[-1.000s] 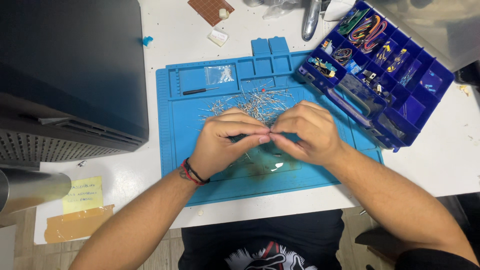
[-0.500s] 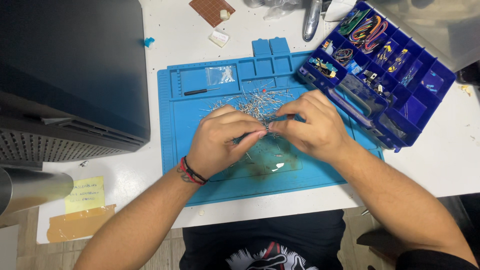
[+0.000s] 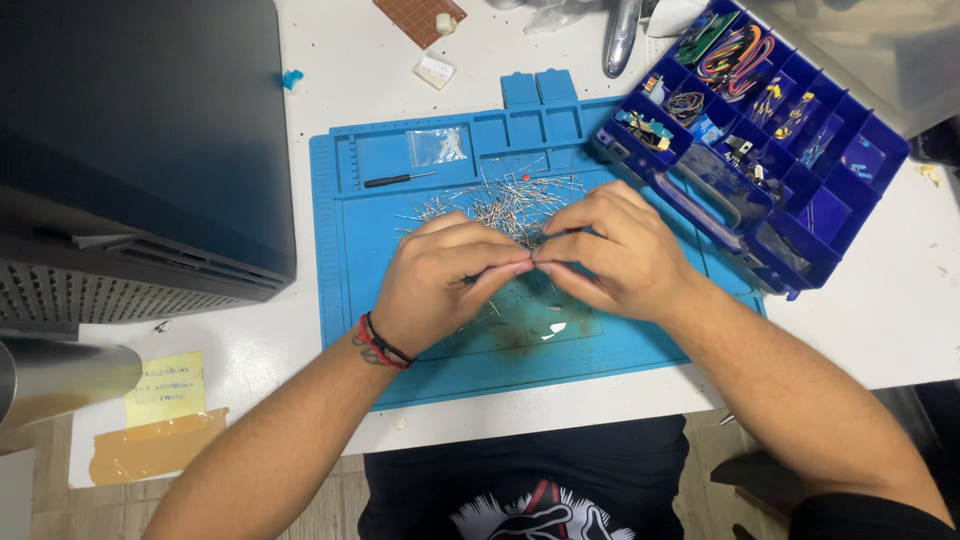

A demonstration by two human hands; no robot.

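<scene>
My left hand and my right hand meet fingertip to fingertip over a blue work mat. Between the pinched fingers sits a small thin wire part, mostly hidden by them. Just beyond my hands lies a heap of thin wire-legged parts spread on the mat. A red and black band circles my left wrist.
A blue compartment box with coloured wires and small parts stands at the right. A small black screwdriver and a clear bag lie on the mat's top. A dark machine fills the left. A yellow note is stuck lower left.
Both hands have shifted slightly up and right over the mat, staying pinched together on the small part.
</scene>
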